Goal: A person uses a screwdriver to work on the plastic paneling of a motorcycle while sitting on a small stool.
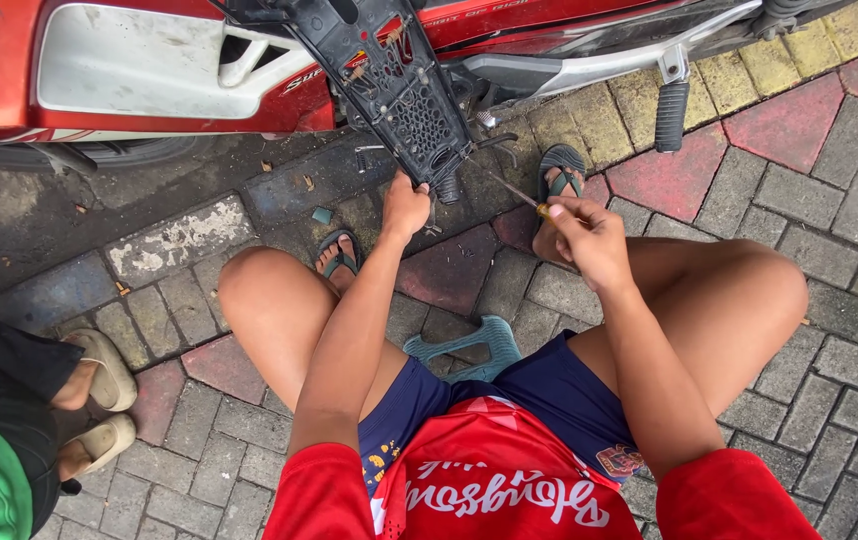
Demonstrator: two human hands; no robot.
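Paving bricks (809,200) beneath red motorcycle (149,60)

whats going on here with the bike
A person sits low on a green plastic stool beside a red motorcycle. Their left hand grips the lower end of a black plastic panel hanging from the bike, while the right hand holds a screwdriver with its tip at that panel's bottom edge.

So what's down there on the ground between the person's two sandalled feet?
In the head view, bare paving bricks lie between the left sandal and the right sandal; the black plastic panel hangs above that gap.
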